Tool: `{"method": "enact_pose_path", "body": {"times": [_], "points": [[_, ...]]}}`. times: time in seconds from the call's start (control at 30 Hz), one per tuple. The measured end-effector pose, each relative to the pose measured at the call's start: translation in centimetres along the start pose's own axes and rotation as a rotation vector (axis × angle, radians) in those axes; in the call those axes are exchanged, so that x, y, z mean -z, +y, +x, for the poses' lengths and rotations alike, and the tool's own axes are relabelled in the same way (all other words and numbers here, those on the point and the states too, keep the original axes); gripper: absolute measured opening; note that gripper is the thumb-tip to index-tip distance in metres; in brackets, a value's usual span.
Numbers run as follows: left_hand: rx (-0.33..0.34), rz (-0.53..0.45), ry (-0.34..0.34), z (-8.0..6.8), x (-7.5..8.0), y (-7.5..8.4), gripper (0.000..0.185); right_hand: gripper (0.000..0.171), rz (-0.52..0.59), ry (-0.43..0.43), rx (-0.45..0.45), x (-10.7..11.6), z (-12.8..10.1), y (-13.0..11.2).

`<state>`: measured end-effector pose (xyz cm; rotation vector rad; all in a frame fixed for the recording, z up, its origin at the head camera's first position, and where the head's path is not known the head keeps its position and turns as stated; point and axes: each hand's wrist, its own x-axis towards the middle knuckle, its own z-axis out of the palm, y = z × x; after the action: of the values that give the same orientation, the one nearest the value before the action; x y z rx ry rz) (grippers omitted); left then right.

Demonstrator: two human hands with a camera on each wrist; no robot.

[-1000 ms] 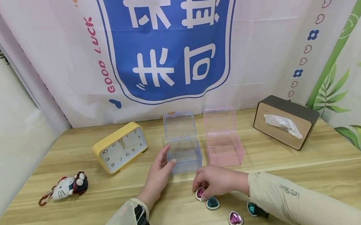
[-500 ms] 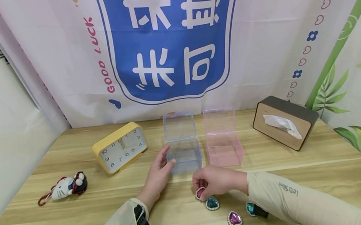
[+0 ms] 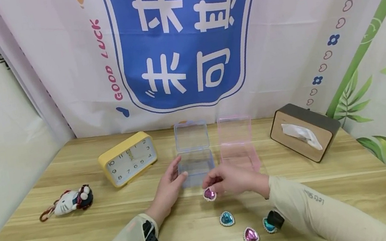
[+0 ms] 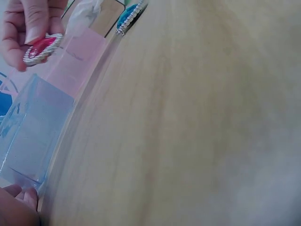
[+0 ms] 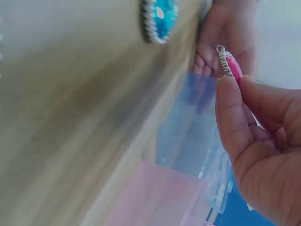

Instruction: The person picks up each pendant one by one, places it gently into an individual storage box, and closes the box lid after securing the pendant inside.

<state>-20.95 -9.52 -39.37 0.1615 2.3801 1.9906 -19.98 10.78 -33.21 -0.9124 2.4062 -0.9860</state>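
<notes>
My right hand point(image 3: 237, 178) pinches a pink heart-shaped gem pendant point(image 3: 209, 194) with a beaded silver rim between thumb and fingers. The right wrist view shows the pendant point(image 5: 230, 66) edge-on, held up off the wood, a small ring at its end. My left hand point(image 3: 167, 187) rests with relaxed fingers against the left side of a clear blue plastic box point(image 3: 196, 163), whose lid stands up at the back. To its right is a similar clear pink box point(image 3: 237, 153), lid also raised, its front partly hidden by my right hand.
Nearer on the table lie a blue heart pendant point(image 3: 227, 218), another pink one point(image 3: 251, 236), and a second blue one point(image 3: 269, 225) partly covered by the right wrist camera. A yellow clock point(image 3: 127, 159) and plush keychain point(image 3: 68, 201) are at left, a tissue box point(image 3: 305, 132) at right.
My right hand has raised the pink pendant from beside the blue one and carried it forward toward the boxes. The left hand stays at the blue box.
</notes>
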Motion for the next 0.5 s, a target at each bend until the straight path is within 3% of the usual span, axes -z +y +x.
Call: {"method": "enact_pose_path", "body": {"times": [0.33,0.5], "points": [[0.010,-0.004,0.008,0.0,0.1,-0.2,0.058,0.020,0.136,0.094,-0.025,1.2,1.1,-0.8],[0.005,-0.006,0.006,0.1,0.1,-0.3,0.058,0.019,0.238,0.180,-0.095,1.8,2.1,-0.9]]}}
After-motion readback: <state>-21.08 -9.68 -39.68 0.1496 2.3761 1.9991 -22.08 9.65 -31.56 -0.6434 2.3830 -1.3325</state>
